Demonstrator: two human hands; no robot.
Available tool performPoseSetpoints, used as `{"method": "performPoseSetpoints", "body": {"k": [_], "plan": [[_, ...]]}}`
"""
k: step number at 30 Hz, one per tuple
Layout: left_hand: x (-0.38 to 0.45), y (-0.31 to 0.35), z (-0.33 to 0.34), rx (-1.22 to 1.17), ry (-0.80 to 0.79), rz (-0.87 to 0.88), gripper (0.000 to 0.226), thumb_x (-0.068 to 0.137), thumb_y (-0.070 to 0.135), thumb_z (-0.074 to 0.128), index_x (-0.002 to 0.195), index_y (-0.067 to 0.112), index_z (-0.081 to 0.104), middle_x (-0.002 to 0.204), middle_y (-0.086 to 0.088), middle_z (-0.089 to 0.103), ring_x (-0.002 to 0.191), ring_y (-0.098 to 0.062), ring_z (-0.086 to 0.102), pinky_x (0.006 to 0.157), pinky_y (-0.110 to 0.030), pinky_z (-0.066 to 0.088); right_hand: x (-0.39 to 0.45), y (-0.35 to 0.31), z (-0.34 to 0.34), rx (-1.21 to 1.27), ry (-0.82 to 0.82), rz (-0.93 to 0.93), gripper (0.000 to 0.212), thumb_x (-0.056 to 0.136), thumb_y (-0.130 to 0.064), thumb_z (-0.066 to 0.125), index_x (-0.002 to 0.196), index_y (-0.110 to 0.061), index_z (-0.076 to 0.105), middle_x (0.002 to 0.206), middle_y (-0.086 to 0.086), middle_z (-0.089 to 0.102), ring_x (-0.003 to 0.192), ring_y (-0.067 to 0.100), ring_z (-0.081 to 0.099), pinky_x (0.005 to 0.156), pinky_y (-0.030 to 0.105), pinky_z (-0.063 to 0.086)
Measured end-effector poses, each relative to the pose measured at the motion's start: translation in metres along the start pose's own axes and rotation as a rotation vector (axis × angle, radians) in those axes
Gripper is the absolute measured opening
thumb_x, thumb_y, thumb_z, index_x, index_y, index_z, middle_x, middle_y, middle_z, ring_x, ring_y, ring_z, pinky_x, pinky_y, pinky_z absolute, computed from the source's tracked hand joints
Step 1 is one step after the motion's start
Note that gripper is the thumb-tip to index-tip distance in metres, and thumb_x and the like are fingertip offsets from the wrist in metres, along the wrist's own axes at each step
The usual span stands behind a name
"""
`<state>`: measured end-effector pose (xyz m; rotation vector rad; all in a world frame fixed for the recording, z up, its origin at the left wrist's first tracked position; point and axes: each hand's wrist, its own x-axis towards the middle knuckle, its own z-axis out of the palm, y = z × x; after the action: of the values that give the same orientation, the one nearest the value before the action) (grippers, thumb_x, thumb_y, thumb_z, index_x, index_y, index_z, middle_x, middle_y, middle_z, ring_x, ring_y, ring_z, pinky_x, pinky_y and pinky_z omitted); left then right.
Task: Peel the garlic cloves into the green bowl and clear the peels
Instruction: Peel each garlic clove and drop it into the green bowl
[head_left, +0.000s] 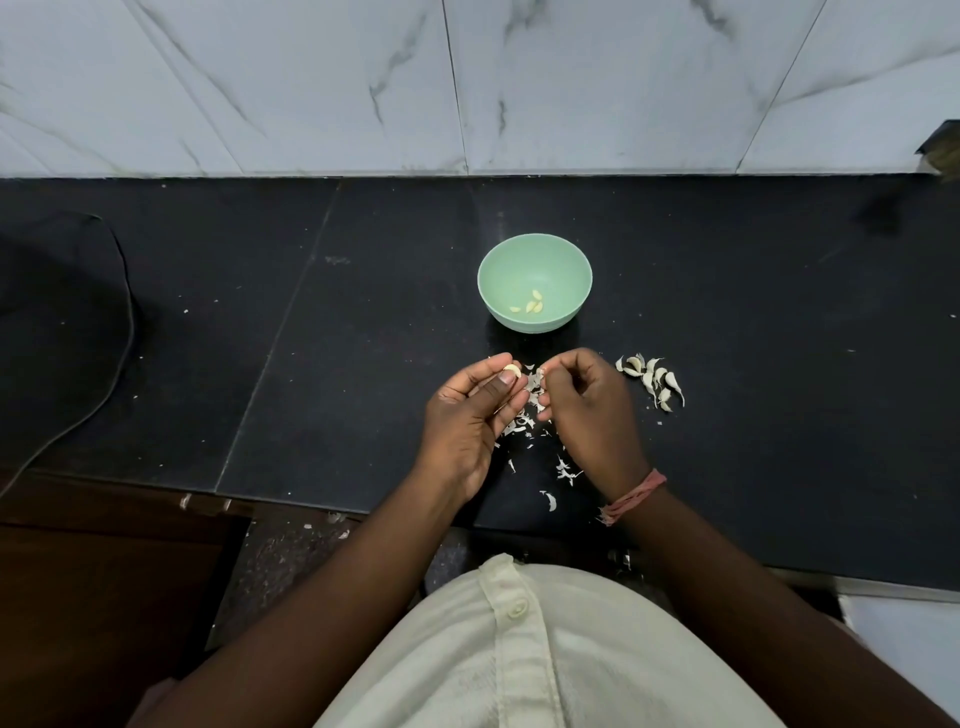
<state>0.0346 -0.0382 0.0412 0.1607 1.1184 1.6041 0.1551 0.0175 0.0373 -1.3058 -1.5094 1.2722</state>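
A green bowl (535, 260) stands on the black counter with several peeled cloves (531, 306) in its bottom. Just in front of it, my left hand (467, 415) pinches a pale garlic clove (511, 370) between thumb and fingers. My right hand (587, 405) is beside it, fingers closed on a scrap of white peel (540, 375). Loose peels (524, 421) lie scattered under and between both hands. A pile of unpeeled cloves (652, 379) sits to the right of my right hand.
The black counter (337, 364) runs to a marble-tiled wall (467, 88) at the back. A dark cable (119, 332) curves across the left side. More peel bits (566, 473) lie near the counter's front edge, close to my body.
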Motion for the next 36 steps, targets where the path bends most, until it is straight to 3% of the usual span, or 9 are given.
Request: {"method": "performPoseSetpoints", "body": {"k": [3,6,13,17,22,28,32,34,36], "plan": [[0.000,0.000,0.000,0.003,0.005,0.005,0.020,0.089,-0.005,0.064,0.107,0.002,0.071,0.095,-0.014,0.074,0.088,-0.020,0.073,0.084,-0.030,0.060,0.001,0.002,0.002,-0.058,0.018,-0.059,0.018,0.096,-0.024,0.065,0.081,-0.015,0.066,0.069,0.000,0.069,0.063,0.020,0.069,0.061,0.035,0.056],[0.000,0.000,-0.001,0.006,0.006,0.010,0.020,0.089,-0.006,0.064,0.107,0.001,0.071,0.095,-0.016,0.074,0.091,-0.023,0.074,0.081,-0.029,0.060,0.002,0.004,0.002,-0.011,-0.014,-0.045,0.003,0.091,-0.015,0.071,0.089,-0.013,0.071,0.077,-0.003,0.073,0.068,0.012,0.072,0.065,0.026,0.057],[0.001,-0.001,-0.004,0.125,0.003,0.083,0.020,0.087,-0.008,0.067,0.105,-0.002,0.070,0.094,-0.019,0.074,0.086,-0.023,0.074,0.078,-0.026,0.061,0.001,0.006,0.004,0.052,-0.112,-0.067,0.020,0.089,-0.003,0.071,0.105,-0.013,0.072,0.092,0.000,0.074,0.085,0.015,0.072,0.079,0.030,0.060],[-0.002,-0.003,-0.004,0.191,0.012,0.098,0.020,0.085,-0.009,0.068,0.104,-0.003,0.071,0.091,-0.020,0.075,0.082,-0.022,0.074,0.072,-0.023,0.060,0.000,0.007,0.002,0.122,-0.134,-0.027,0.011,0.092,-0.002,0.068,0.099,-0.007,0.074,0.084,0.006,0.076,0.074,0.017,0.072,0.071,0.029,0.060],[-0.003,-0.010,-0.005,0.355,0.014,0.169,0.022,0.089,-0.004,0.068,0.110,0.001,0.070,0.097,-0.022,0.074,0.085,-0.025,0.072,0.081,-0.032,0.060,-0.002,0.007,-0.003,0.197,-0.119,0.032,0.010,0.091,0.000,0.067,0.094,-0.007,0.074,0.080,0.011,0.076,0.067,0.021,0.072,0.066,0.032,0.061],[-0.014,-0.017,0.003,0.508,0.080,0.275,0.009,0.089,0.002,0.071,0.096,0.005,0.076,0.088,-0.021,0.074,0.083,-0.030,0.073,0.087,-0.047,0.059,-0.002,0.004,-0.012,0.205,-0.134,0.068,0.006,0.089,0.000,0.069,0.093,-0.001,0.073,0.077,0.013,0.075,0.062,0.020,0.070,0.057,0.024,0.056],[-0.023,-0.025,0.011,0.598,0.147,0.319,0.008,0.090,0.006,0.070,0.094,0.006,0.076,0.085,-0.015,0.076,0.085,-0.038,0.073,0.083,-0.055,0.059,-0.005,0.005,-0.022,0.203,-0.161,0.090,0.006,0.089,0.000,0.069,0.093,0.000,0.073,0.081,0.013,0.076,0.062,0.020,0.070,0.057,0.024,0.057],[-0.030,-0.031,0.018,0.669,0.205,0.364,0.007,0.089,0.008,0.070,0.091,0.009,0.076,0.081,-0.011,0.076,0.082,-0.036,0.073,0.077,-0.049,0.061,-0.009,0.005,-0.027,0.221,-0.176,0.095,0.006,0.089,0.001,0.069,0.093,0.002,0.073,0.081,0.015,0.076,0.062,0.018,0.070,0.056,0.022,0.056],[-0.034,-0.037,0.022,0.743,0.267,0.407,0.006,0.088,0.009,0.070,0.089,0.012,0.076,0.074,-0.002,0.074,0.069,-0.015,0.070,0.068,-0.031,0.058,-0.013,0.005,-0.032,0.232,-0.181,0.108,0.005,0.089,0.001,0.069,0.091,0.001,0.073,0.080,0.014,0.075,0.061,0.016,0.070,0.055,0.019,0.054]]}}
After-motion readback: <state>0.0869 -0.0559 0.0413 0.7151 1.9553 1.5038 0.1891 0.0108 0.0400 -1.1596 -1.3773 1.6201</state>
